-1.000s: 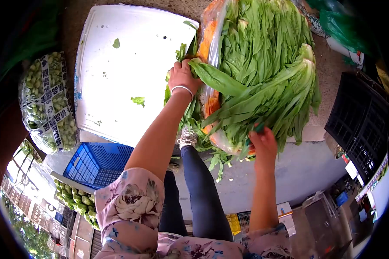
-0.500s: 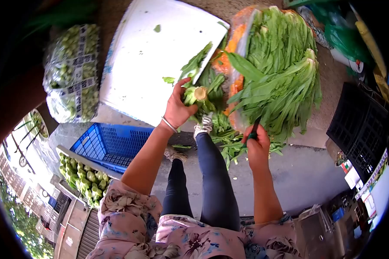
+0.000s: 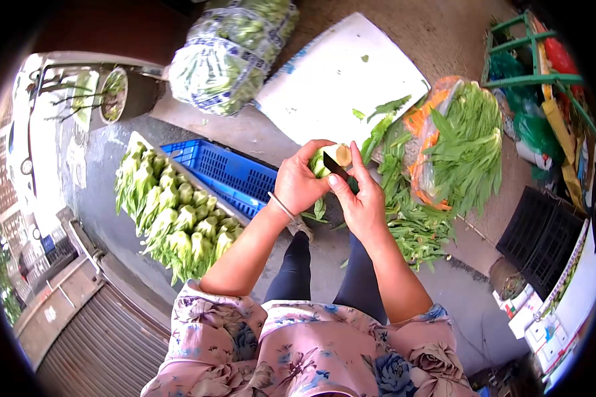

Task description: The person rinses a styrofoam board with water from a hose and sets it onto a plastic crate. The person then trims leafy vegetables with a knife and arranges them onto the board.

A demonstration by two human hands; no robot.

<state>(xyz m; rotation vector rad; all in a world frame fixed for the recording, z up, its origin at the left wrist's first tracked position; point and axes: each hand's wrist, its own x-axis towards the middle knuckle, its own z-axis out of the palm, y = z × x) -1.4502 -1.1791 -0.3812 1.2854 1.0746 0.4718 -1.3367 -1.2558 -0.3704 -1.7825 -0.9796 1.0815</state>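
Observation:
In front of my body, my left hand (image 3: 298,180) is closed around a head of leafy lettuce (image 3: 320,163), its pale cut stem end turned up to the right. My right hand (image 3: 366,204) grips a knife (image 3: 336,168) with a dark blade, which lies against the lettuce near the stem end. The fingers of both hands almost meet around the lettuce. The knife's handle is mostly covered by my right hand. Long-leafed lettuce (image 3: 473,142) lies heaped in an opened orange-and-clear bag (image 3: 418,175) to the right. Loose trimmed leaves (image 3: 417,235) cover the ground below it.
Left of my arms, a crate of upright lettuce heads (image 3: 182,218) stands beside a blue plastic crate (image 3: 242,177). Ahead lie a white board (image 3: 338,83) with leaf scraps and a wrapped lettuce bundle (image 3: 222,63). A black crate (image 3: 540,231) and a green frame (image 3: 530,40) are at right.
My right hand has brought the knife up from beside the leaf pile to the lettuce in my left hand. The view has swung left, showing more of the filled crate.

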